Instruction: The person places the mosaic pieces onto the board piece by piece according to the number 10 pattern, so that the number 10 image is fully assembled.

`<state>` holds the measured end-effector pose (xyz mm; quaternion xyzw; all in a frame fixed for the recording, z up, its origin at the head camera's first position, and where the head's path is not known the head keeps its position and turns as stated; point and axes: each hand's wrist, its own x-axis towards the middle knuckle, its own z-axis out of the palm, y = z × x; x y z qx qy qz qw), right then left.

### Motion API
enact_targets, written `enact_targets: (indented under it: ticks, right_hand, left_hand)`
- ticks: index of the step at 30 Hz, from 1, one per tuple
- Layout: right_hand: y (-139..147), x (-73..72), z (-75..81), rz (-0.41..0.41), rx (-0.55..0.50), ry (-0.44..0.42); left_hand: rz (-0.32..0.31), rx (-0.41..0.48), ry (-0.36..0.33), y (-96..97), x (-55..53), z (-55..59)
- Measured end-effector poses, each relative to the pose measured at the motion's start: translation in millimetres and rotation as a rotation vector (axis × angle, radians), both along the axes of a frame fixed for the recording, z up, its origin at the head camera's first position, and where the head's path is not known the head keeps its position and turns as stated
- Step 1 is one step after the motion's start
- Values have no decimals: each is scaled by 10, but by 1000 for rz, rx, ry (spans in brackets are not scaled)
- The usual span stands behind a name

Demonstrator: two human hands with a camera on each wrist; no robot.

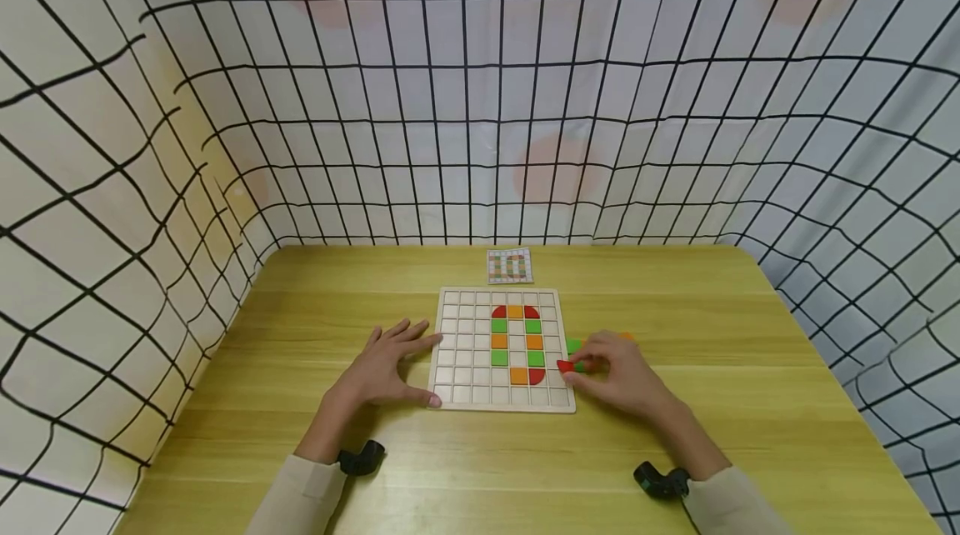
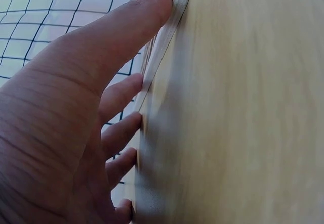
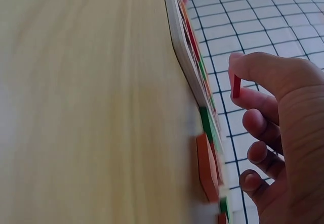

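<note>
A white gridded board [image 1: 461,356] lies flat on the table, with red rounded tiles, orange square tiles [image 1: 519,376] and green square tiles [image 1: 498,357] set in its cells. They form a tall ring shape right of the board's middle. My left hand [image 1: 384,368] is spread at the board's left side, thumb and index finger touching its edge. Near the board's right edge, my right hand [image 1: 621,372] pinches a small red tile [image 3: 237,86] between thumb and index finger, held above the surface. The other right fingers are loosely curled.
Loose green tiles [image 1: 573,346] and an orange tile [image 1: 627,337] lie right of the board, partly hidden by my right hand. Behind the board lies a small card [image 1: 510,267] printed with a coloured grid pattern. White black-gridded curtains [image 1: 480,143] surround the wooden table [image 1: 712,327].
</note>
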<state>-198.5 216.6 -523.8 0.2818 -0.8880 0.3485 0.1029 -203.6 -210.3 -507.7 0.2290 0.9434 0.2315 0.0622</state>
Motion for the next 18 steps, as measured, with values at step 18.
enact_targets:
  ticks: [18]
  right_hand:
    - [-546, -80, -6, 58, 23, -34]
  left_hand:
    - [9, -27, 16, -3, -19, -43]
